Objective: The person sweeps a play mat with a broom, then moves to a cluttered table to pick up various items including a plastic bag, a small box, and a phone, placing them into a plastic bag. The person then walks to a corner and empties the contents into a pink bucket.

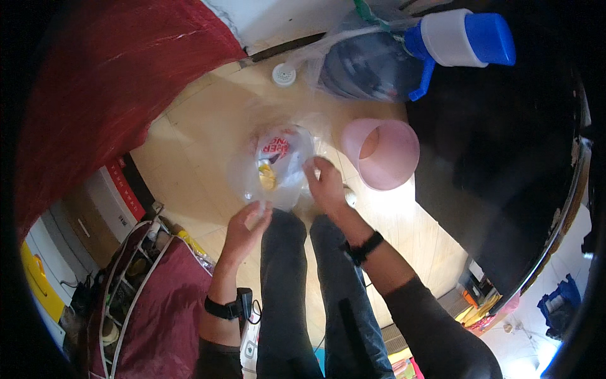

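A translucent plastic bag (243, 170) hangs in front of my knees with its mouth spread. Inside it lie a white wrapper with red print (273, 144) and some yellow-and-white scraps (267, 177). My left hand (248, 232) pinches the bag's near left edge between thumb and fingers. The opposite side of the rim is in my right hand (324, 183), its fingers closed on the film. Just right of the bag a pink translucent bin (407, 158) stands on the floor, with a brownish patch showing inside.
A large water jug (369, 66) with a blue-and-white pump (454, 39) is at the back right, beside a black surface (486, 164). A white perforated round piece (284, 74) sits on the floor. Red cloth (113, 95) hangs at left, above a maroon fabric-covered rack (164, 309).
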A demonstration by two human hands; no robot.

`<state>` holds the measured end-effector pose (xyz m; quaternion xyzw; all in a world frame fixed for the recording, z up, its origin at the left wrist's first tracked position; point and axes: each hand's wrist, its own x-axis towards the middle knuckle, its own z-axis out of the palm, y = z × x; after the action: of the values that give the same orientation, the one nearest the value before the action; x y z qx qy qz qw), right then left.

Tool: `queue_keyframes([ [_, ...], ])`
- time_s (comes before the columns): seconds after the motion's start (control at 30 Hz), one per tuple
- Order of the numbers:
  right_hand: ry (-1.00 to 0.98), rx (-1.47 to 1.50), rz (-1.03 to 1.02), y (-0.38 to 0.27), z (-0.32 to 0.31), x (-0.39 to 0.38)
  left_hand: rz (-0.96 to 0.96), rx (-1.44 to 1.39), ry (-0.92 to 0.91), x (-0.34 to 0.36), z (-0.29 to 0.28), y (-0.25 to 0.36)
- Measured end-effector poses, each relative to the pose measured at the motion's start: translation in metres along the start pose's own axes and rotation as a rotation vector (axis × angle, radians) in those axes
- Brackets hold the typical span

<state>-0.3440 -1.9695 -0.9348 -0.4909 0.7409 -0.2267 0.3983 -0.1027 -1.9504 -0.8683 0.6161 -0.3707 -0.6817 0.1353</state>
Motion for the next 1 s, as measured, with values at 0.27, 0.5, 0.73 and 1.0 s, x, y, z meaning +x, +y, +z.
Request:
queue_keyframes([
  [0.27, -0.306, -0.481, -0.269, -0.054, -0.028, -0.059, 0.438, 0.274, -0.214, -0.001, 0.001, 0.006],
  [0.5, -0.479, -0.397, -0.477, -0.022, -0.027, -0.013, 0.667, 0.651, -0.145, 0.092, 0.013, -0.028],
  [0.73, -0.504, -0.118, -0.407, -0.007, -0.023, 0.018, 0.351, 0.484, -0.307, 0.133, 0.043, -0.037],
  [1.0, -0.623, 0.021, -0.332, 0.029, -0.012, 0.056, 0.096, 0.307, -0.401, 0.140, 0.028, -0.033],
])
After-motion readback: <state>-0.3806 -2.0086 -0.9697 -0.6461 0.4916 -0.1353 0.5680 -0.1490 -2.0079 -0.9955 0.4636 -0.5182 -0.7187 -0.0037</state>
